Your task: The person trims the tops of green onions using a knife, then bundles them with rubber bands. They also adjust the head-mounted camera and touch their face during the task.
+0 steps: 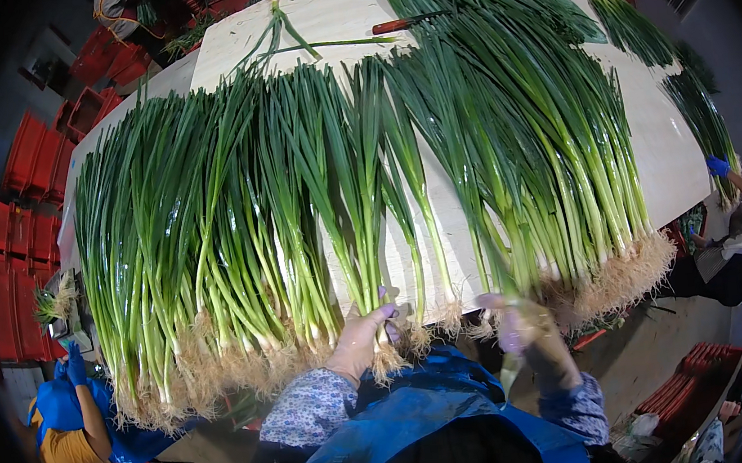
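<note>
My left hand (367, 340) grips a few green onion stalks (367, 259) low on their stems, with the roots hanging below the fingers at the table's near edge. To its right my right hand (523, 327), blurred, is at the lower end of the right-hand pile; a pale, blurred leaf or peel (511, 374) hangs beneath it. Whether its fingers are closed on something is unclear. A wide row of green onions (193, 216) with bushy roots lies to the left, and a dense pile (538, 146) to the right. Between them a few single stalks (430, 225) lie apart.
A knife with a red handle (392, 26) lies across the pale board (314, 14) at the far side. Red crates (18, 228) are stacked at left. A person in a blue apron (85, 417) is at left; other people work at right (735, 247) and beyond the table.
</note>
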{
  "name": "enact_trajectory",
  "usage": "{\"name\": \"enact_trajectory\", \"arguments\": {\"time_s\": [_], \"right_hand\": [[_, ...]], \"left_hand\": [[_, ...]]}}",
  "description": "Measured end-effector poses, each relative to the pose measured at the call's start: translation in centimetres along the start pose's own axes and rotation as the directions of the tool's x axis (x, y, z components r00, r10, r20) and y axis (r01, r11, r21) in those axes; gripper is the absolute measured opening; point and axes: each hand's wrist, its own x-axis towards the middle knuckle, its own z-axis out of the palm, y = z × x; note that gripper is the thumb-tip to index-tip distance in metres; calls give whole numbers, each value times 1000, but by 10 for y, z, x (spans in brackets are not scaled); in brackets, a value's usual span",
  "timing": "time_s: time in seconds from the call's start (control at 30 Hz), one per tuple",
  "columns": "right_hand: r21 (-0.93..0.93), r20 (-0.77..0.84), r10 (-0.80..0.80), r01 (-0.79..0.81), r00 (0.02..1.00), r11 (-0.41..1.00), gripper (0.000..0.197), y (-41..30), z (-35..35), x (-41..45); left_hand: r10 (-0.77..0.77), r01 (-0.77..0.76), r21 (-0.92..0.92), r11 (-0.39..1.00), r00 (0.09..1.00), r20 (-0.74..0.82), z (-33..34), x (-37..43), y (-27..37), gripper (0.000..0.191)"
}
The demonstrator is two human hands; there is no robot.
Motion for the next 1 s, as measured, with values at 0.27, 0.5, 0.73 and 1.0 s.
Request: {"name": "enact_trajectory", "arguments": {"time_s": [0.27, 0.5, 0.73, 1.0], "right_hand": [[-498, -611, -529, 233, 589, 835, 39, -54, -110, -85], [-363, -884, -322, -66, 338, 929, 49, -52, -340, -157], [-719, -693, -695, -251, 193, 648, 48, -53, -318, -94], [-990, 45, -184, 68, 982, 122, 62, 65, 1, 71]], "left_hand": [[177, -175, -27, 984, 967, 184, 13, -15, 13, 37], [117, -109, 240, 965, 993, -16, 16, -19, 14, 48], [92, -71, 124, 990, 982, -168, 13, 10, -6, 58], [111, -94, 110, 990, 981, -159, 24, 11, -1, 58]]}}
